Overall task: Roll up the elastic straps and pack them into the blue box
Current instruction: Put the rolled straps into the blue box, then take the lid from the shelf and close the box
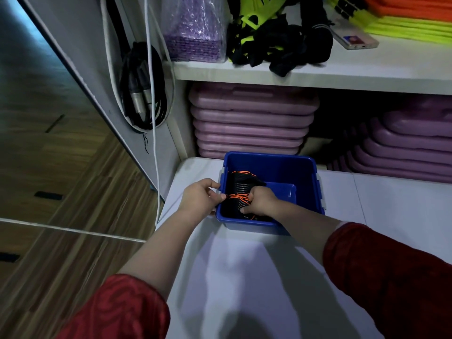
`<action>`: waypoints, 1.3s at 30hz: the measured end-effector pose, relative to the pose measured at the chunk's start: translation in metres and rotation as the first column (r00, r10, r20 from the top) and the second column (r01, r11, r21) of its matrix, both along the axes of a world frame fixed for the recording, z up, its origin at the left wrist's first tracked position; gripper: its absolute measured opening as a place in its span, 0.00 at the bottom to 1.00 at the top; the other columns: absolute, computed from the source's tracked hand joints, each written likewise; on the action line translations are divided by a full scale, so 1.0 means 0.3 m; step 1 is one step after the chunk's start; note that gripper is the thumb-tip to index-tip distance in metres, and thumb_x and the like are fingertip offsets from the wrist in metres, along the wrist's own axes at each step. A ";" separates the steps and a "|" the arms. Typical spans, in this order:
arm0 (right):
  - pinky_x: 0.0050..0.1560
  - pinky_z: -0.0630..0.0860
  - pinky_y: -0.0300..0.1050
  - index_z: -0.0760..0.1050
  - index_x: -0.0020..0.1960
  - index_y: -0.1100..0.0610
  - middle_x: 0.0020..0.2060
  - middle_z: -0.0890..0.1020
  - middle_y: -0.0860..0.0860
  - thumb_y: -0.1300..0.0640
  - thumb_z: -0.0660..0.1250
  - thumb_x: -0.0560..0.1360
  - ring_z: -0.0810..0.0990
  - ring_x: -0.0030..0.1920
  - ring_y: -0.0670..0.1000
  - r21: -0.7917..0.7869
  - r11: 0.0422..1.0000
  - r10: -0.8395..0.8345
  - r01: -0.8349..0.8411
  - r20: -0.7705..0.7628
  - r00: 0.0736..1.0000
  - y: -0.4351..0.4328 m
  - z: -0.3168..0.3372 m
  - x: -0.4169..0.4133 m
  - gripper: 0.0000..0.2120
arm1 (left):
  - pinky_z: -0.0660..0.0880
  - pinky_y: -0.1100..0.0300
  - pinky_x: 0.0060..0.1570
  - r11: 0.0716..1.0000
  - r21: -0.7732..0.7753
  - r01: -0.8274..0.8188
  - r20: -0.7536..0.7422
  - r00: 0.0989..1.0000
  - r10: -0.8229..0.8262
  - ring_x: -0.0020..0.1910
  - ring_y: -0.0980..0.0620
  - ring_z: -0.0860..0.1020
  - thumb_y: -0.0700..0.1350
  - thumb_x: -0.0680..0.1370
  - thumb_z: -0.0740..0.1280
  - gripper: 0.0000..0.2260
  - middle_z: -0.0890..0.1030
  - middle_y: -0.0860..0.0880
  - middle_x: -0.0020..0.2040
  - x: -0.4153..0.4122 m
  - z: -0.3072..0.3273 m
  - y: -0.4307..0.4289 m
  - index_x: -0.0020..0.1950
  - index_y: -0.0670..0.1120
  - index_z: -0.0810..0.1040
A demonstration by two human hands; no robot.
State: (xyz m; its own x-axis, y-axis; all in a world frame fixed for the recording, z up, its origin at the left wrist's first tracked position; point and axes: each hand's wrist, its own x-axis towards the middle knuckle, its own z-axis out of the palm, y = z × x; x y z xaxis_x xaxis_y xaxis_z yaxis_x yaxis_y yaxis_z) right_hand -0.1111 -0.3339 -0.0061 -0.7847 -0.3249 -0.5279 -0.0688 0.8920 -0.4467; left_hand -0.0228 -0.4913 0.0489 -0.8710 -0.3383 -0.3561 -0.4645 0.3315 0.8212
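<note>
The blue box (270,165) sits on the white bench (244,277), and everything here is placed from it. Inside it, against its left wall, lies a bundle of black and orange elastic straps (241,189); the bundle's long axis runs from the box's near wall toward its far wall. A smaller blue tray (285,192) rests in the right part of the box floor, just beside the bundle.

The right hand (260,200) reaches over the near rim into the box and is clenched on the near end of the straps, fingers curled down into the fabric. The left hand (201,198) is at the box's left rim, fingers hooked over the edge and touching the orange part of the bundle; whether it pinches the strap or only steadies the box I cannot tell.

The straps thus lie directly under the right hand and just to the right of the left hand, so the right hand is the nearer and better placed to press the roll down. The packing step looks nearly done for this bundle. More dark straps (274,45) lie on the shelf (342,74) above and beyond the box, seemingly not yet rolled.
</note>
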 end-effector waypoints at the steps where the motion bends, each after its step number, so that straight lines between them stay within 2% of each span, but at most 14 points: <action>1: 0.43 0.78 0.46 0.78 0.49 0.59 0.46 0.84 0.55 0.49 0.77 0.65 0.82 0.46 0.55 0.018 1.000 0.004 -0.004 -0.016 1.000 -0.015 -0.002 -0.006 0.19 | 0.83 0.48 0.38 1.000 -0.006 0.004 -0.001 1.000 -0.004 0.32 0.48 0.79 0.39 0.74 0.72 0.08 0.76 0.48 0.34 -0.002 -0.001 -0.001 0.51 0.45 0.77; 5: 0.48 0.79 0.47 0.79 0.50 0.59 0.46 0.84 0.55 0.48 0.77 0.64 0.82 0.47 0.54 0.010 1.000 -0.021 0.021 0.016 1.000 -0.006 -0.007 -0.009 0.20 | 0.83 0.46 0.39 1.000 -0.027 -0.007 -0.002 1.000 0.007 0.32 0.48 0.79 0.39 0.73 0.72 0.10 0.76 0.49 0.34 -0.005 -0.002 -0.002 0.53 0.44 0.78; 8: 0.50 0.81 0.50 0.80 0.50 0.60 0.48 0.85 0.55 0.51 0.76 0.67 0.84 0.47 0.55 -0.087 0.995 -0.049 0.054 0.063 0.997 0.036 -0.003 0.000 0.18 | 0.82 0.45 0.40 0.998 -0.054 -0.029 -0.011 1.000 0.028 0.32 0.48 0.79 0.39 0.73 0.72 0.11 0.77 0.49 0.33 -0.003 -0.003 0.008 0.55 0.43 0.79; 10: 0.55 0.78 0.48 0.78 0.54 0.58 0.51 0.83 0.53 0.50 0.76 0.67 0.81 0.53 0.54 -0.107 0.994 -0.012 0.019 0.057 0.998 0.061 0.010 0.004 0.19 | 0.81 0.51 0.44 0.984 -0.180 -0.007 -0.030 1.000 0.002 0.37 0.47 0.79 0.42 0.73 0.72 0.12 0.79 0.50 0.35 -0.001 -0.001 0.017 0.57 0.44 0.79; 12: 0.59 0.75 0.48 0.76 0.57 0.56 0.54 0.82 0.53 0.48 0.76 0.67 0.79 0.55 0.53 -0.143 0.990 -0.002 0.009 0.044 0.999 0.083 0.028 0.006 0.23 | 0.76 0.60 0.47 0.937 -0.349 0.031 -0.041 0.998 -0.048 0.43 0.49 0.78 0.45 0.74 0.71 0.15 0.82 0.48 0.44 0.005 0.014 0.031 0.60 0.46 0.79; 14: 0.59 0.75 0.47 0.74 0.59 0.55 0.55 0.82 0.53 0.46 0.75 0.67 0.80 0.55 0.53 -0.183 0.983 0.013 -0.012 0.004 1.000 0.111 0.057 0.008 0.25 | 0.71 0.61 0.47 0.905 -0.422 0.045 -0.055 0.996 -0.076 0.47 0.49 0.78 0.47 0.74 0.70 0.16 0.83 0.47 0.49 0.010 0.035 0.050 0.61 0.47 0.78; 18: 0.58 0.72 0.40 0.75 0.61 0.57 0.52 0.80 0.53 0.52 0.75 0.69 0.79 0.55 0.52 -0.294 0.955 0.022 -0.041 -0.067 0.998 0.189 0.173 0.017 0.23 | 0.73 0.59 0.50 0.868 -0.492 0.067 -0.102 0.986 -0.134 0.50 0.47 0.79 0.48 0.73 0.70 0.16 0.82 0.47 0.50 0.002 0.100 0.106 0.60 0.48 0.79; 23: 0.57 0.74 0.41 0.78 0.57 0.53 0.54 0.81 0.52 0.51 0.73 0.71 0.79 0.55 0.49 -0.369 0.928 -0.039 -0.051 -0.233 0.972 0.313 0.362 -0.012 0.16 | 0.73 0.60 0.51 0.850 -0.522 0.062 -0.210 0.957 -0.199 0.50 0.48 0.80 0.48 0.73 0.70 0.16 0.82 0.47 0.52 -0.026 0.259 0.196 0.60 0.48 0.79; 26: 0.56 0.74 0.41 0.78 0.57 0.56 0.54 0.81 0.52 0.53 0.72 0.72 0.78 0.52 0.47 -0.409 0.910 -0.076 -0.066 -0.321 0.944 0.389 0.518 -0.029 0.15 | 0.72 0.61 0.52 0.834 -0.547 0.071 -0.256 0.934 -0.248 0.52 0.48 0.80 0.48 0.73 0.70 0.16 0.82 0.47 0.55 -0.053 0.390 0.253 0.60 0.47 0.79; 29: 0.55 0.74 0.40 0.78 0.55 0.57 0.51 0.81 0.52 0.55 0.72 0.72 0.78 0.51 0.48 -0.469 0.879 -0.137 -0.084 -0.418 0.898 0.471 0.700 -0.040 0.13 | 0.70 0.64 0.48 0.810 -0.581 0.079 -0.314 0.896 -0.313 0.50 0.50 0.79 0.48 0.74 0.69 0.15 0.81 0.48 0.55 -0.077 0.546 0.319 0.60 0.47 0.79; 34: 0.48 0.73 0.42 0.78 0.53 0.50 0.49 0.79 0.47 0.52 0.70 0.72 0.79 0.47 0.50 -0.490 0.857 -0.192 -0.160 -0.591 0.783 0.593 1.049 -0.054 0.09 | 0.71 0.62 0.47 0.781 -0.624 0.002 -0.463 0.804 -0.372 0.45 0.52 0.78 0.49 0.74 0.70 0.15 0.81 0.49 0.52 -0.125 0.868 0.444 0.59 0.47 0.79; 37: 0.53 0.78 0.51 0.77 0.50 0.47 0.50 0.81 0.49 0.52 0.70 0.72 0.80 0.50 0.51 -0.504 0.835 -0.236 -0.222 -0.692 0.682 0.654 1.272 -0.070 0.07 | 0.72 0.61 0.47 0.766 -0.640 -0.061 -0.549 0.734 -0.400 0.46 0.53 0.77 0.50 0.74 0.69 0.14 0.81 0.50 0.53 -0.153 1.080 0.507 0.59 0.48 0.79; 39: 0.56 0.77 0.50 0.77 0.50 0.46 0.51 0.81 0.48 0.51 0.69 0.72 0.79 0.50 0.48 -0.491 0.833 -0.269 -0.255 -0.762 0.589 0.694 1.424 -0.079 0.07 | 0.75 0.59 0.49 0.756 -0.646 -0.108 -0.601 0.682 -0.416 0.48 0.53 0.79 0.51 0.74 0.69 0.14 0.81 0.51 0.52 -0.167 1.218 0.540 0.59 0.50 0.79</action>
